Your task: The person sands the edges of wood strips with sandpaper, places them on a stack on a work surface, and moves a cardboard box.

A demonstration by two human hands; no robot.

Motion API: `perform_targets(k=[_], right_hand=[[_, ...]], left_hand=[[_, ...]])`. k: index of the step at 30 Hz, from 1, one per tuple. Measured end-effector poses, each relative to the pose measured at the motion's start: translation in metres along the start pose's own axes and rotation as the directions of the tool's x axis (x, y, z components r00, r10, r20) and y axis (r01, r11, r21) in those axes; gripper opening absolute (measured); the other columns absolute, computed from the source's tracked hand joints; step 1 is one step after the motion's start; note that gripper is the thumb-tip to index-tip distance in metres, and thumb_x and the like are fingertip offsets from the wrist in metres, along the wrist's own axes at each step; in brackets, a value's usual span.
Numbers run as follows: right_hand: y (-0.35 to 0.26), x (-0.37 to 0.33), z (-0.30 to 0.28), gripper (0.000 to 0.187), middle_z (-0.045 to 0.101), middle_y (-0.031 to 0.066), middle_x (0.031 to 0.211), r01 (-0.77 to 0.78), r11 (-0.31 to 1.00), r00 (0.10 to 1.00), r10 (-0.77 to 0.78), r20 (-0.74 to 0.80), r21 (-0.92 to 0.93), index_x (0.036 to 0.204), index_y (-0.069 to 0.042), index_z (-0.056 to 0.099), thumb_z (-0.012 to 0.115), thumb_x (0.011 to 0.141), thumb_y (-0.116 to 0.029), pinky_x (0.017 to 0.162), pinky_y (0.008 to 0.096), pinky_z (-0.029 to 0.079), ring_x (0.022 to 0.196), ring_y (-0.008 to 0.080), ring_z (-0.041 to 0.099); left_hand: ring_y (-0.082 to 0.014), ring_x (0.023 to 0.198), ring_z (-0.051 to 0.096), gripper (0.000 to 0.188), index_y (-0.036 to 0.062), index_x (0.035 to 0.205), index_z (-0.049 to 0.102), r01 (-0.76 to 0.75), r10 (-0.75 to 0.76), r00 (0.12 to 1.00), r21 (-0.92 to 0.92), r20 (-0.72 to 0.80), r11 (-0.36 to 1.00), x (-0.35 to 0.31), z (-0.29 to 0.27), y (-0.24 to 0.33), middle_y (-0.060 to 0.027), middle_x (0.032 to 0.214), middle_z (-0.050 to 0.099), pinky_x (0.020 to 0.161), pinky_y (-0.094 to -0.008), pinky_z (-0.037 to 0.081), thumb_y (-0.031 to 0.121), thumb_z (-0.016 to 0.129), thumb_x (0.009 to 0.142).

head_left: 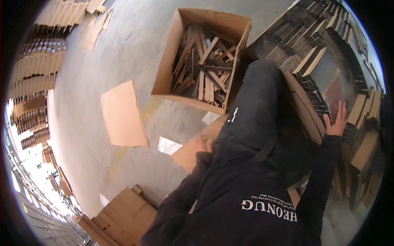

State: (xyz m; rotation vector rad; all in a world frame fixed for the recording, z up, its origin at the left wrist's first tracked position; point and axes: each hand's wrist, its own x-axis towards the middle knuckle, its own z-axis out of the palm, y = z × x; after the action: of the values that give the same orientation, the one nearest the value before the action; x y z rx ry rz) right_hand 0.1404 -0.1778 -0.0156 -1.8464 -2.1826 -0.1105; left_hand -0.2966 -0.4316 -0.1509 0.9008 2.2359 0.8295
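Observation:
My left hand is beside my thigh with its fingers curled at a brown cardboard sheet; part of the grip is hidden by my sleeve and leg. To the right, my right hand reaches onto the stacked material. Its fingers are spread, touching the lower end of a reddish-brown flat piece. Dark-edged stacked strips lie right next to its thumb. Pale-edged strips stick up farther along the stack.
An open cardboard box full of loose brown and dark strips stands ahead. A flat cardboard piece and a white paper lie on the grey floor. Folded cardboard sits at lower left; tall cardboard stacks line the far left.

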Motion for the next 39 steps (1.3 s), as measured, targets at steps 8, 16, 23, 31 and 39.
perform_targets(k=[8,16,23,31,39], right_hand=[[-0.01,-0.004,-0.009,0.071,0.029,0.0129,0.138,0.03,0.999,1.0,-0.029,0.005,-0.043,0.134,-0.013,0.03,0.06,0.076,-0.043,0.101,0.0479,0.021,0.126,0.0312,0.028],[-0.047,-0.034,-0.062,0.064,0.036,0.0154,0.133,-0.148,0.971,0.982,0.167,-0.091,0.189,0.127,-0.009,0.04,0.064,0.069,-0.021,0.102,0.0419,0.024,0.123,0.0317,0.033],[-0.036,-0.224,-0.075,0.054,0.039,0.013,0.131,-0.635,0.737,0.743,0.665,-0.081,0.23,0.123,-0.009,0.044,0.062,0.073,-0.022,0.099,0.0393,0.031,0.121,0.03,0.037],[-0.205,-0.529,-0.026,0.045,0.05,0.0175,0.117,-0.92,-0.316,-0.33,0.944,-0.023,0.231,0.116,-0.005,0.049,0.059,0.077,-0.027,0.092,0.0365,0.039,0.11,0.0321,0.046],[-0.328,-0.566,0.062,0.051,0.049,0.0196,0.119,-0.463,-0.862,-0.832,0.503,0.233,0.208,0.116,-0.002,0.05,0.048,0.083,-0.042,0.095,0.0381,0.036,0.111,0.0323,0.046]], left_hand=[[-0.0411,0.109,0.041,0.051,0.0013,0.126,0.035,0.083,-0.081,0.988,-0.013,0.128,0.996,0.015,0.001,0.004,-0.0264,0.12,0.041,0.094,-0.0426,0.032,0.022,0.051,0.082],[-0.0332,0.099,0.048,0.05,-0.0032,0.122,0.041,-0.669,0.67,0.734,0.05,-0.111,0.742,0.083,0.018,0.117,-0.0196,0.113,0.05,0.087,-0.0407,0.037,0.017,0.056,0.079],[-0.0296,0.104,0.048,0.05,-0.0022,0.126,0.036,-0.941,0.942,0.33,0.102,0.068,0.322,0.114,0.086,0.243,-0.0205,0.119,0.045,0.088,-0.0366,0.04,0.02,0.055,0.085],[-0.043,0.107,0.043,0.054,-0.0071,0.12,0.039,-0.993,0.928,0.1,0.092,0.359,0.072,0.11,0.073,0.203,-0.0299,0.125,0.036,0.083,-0.0531,0.037,0.033,0.053,0.086],[-0.0395,0.107,0.044,0.052,-0.0042,0.118,0.044,-0.98,0.915,-0.063,0.149,0.399,-0.132,0.099,0.065,0.233,-0.0255,0.12,0.043,0.087,-0.0505,0.037,0.035,0.054,0.084]])
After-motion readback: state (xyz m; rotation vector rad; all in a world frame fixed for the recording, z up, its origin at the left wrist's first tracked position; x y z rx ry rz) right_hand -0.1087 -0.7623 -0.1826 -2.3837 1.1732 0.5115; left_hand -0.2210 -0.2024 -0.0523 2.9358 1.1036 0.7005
